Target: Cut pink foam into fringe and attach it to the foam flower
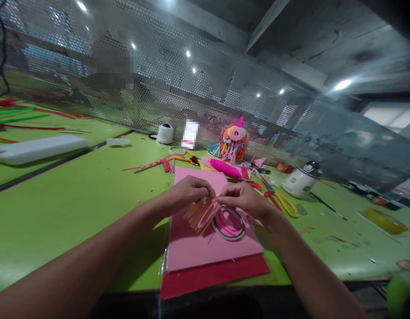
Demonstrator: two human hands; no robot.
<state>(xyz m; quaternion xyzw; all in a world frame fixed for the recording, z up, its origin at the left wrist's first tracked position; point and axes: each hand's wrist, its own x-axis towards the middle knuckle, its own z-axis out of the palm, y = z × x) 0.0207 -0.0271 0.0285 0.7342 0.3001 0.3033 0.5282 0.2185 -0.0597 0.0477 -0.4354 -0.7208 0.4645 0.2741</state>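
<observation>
My left hand (194, 190) and my right hand (244, 199) meet above a stack of pink paper (198, 253). Their fingertips pinch the top of a fringed paper tassel (198, 216), whose yellowish and pink strips hang down to the left. Both hands are closed on it; the exact grip of the fingers is partly hidden. Just under my right hand, a ring-shaped roll (228, 237) with pink cord or strips inside lies on the pink paper. A red sheet (218, 278) sticks out below the pink one, near the table's front edge.
Behind the paper are a bright pink yarn bundle (225, 168), a paper-fringed lantern-like craft (236, 139) and a phone (190, 134). Red-and-yellow-handled scissors (286, 204) and a white pot (299, 180) stand right. A white case (40, 148) lies left; a perforated screen (205, 95) borders the green table.
</observation>
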